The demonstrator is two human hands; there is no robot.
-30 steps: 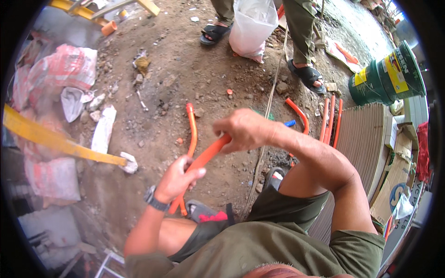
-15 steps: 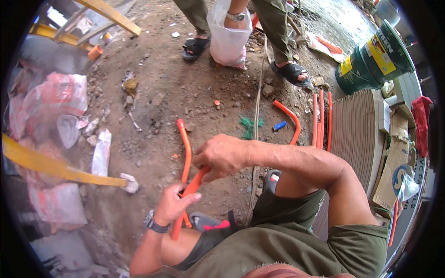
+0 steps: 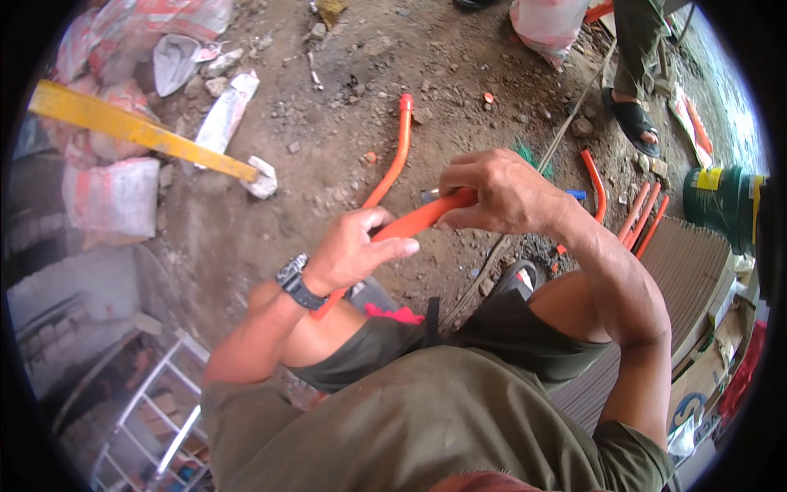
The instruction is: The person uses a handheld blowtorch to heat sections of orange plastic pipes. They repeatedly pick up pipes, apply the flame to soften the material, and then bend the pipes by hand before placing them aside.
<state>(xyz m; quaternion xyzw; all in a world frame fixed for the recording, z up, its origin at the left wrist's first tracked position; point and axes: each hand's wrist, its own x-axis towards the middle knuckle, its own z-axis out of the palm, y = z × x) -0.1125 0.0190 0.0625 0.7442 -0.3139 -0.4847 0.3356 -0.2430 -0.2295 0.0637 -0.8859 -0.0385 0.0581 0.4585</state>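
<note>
Head view: both hands (image 3: 502, 193) grip an orange pipe (image 3: 418, 220) slanting between them (right end farther out)

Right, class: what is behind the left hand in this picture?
A bent orange pipe on the dirt ground runs down behind the left hand, which grips another orange pipe. The bent pipe's lower stretch is covered, so its lower end cannot be seen.

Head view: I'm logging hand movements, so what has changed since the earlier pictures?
The right hand has moved farther from the left hand, so more of the orange plastic pipe shows between them. The view has swung too. Unchanged: both hands hold that pipe; the bent orange plastic pipe lies on the brown dirt ground.
</note>
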